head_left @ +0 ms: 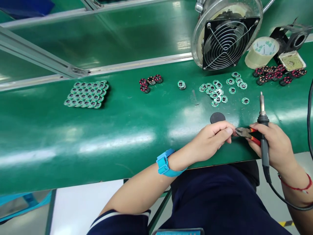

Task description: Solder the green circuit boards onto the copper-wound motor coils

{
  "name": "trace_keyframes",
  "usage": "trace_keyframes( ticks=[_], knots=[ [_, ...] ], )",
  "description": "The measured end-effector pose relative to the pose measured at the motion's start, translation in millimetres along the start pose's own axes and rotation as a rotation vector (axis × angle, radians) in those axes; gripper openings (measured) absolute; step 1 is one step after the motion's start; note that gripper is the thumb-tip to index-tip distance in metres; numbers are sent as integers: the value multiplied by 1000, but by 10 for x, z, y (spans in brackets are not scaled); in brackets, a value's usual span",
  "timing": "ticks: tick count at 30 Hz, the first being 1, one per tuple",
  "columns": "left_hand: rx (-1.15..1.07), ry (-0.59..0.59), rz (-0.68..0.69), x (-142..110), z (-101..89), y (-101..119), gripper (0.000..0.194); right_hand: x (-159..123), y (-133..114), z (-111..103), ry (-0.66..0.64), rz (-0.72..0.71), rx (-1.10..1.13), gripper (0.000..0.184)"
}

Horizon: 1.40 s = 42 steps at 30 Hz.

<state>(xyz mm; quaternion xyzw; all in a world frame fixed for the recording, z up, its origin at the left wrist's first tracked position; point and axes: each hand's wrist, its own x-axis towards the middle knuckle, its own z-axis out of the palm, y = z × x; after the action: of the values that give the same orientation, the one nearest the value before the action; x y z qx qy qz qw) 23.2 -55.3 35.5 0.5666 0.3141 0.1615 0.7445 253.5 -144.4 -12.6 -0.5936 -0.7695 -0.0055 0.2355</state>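
Note:
My left hand is closed in a pinch near the table's front edge; whatever its fingertips grip is too small or hidden to name. Right at those fingertips are the jaws of orange-handled diagonal cutters, gripped in my right hand. The same hand also holds a soldering iron, tip pointing away from me and cable trailing down over the wrist. Just beyond my left fingers lies a black round pad. Loose round green circuit boards are scattered behind it.
A fan stands at the back, beside a tape roll, a soldering stand and a sponge tray. Copper-wound coils cluster at right, more coils mid-table. Stacked board assemblies sit left, one assembly alone.

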Motion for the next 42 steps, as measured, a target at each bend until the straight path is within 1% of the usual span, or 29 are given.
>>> trace_keyframes(
  ticks=[3,10,12,16,19,25,29,32,35,42],
  knots=[
    [39,15,49,-2,4,6,22,9,-30,-13,6,-28,-19,34],
    [60,15,61,0,-4,6,22,6,-92,-28,17,-26,-37,30],
    [60,0,47,-4,-12,3,23,-18,-77,-18,23,0,-25,31],
    [12,-67,-45,-17,-32,0,28,-65,-11,-11,48,58,6,37],
    [23,-95,-62,-20,-42,7,30,-63,24,-42,21,74,39,41],
    [139,-172,-8,-16,-38,44,27,-8,13,-131,-52,17,71,39],
    [158,-163,-3,-23,-25,54,27,-15,19,-148,-74,1,102,40],
    [162,-168,-24,-31,-17,57,31,-17,22,-155,-96,-8,90,40],
    [175,-181,-43,-34,-16,61,33,-3,14,-168,-93,-28,83,40],
    [193,-185,-22,-30,-25,52,30,-1,20,-180,-97,-40,77,38]
  ],
)
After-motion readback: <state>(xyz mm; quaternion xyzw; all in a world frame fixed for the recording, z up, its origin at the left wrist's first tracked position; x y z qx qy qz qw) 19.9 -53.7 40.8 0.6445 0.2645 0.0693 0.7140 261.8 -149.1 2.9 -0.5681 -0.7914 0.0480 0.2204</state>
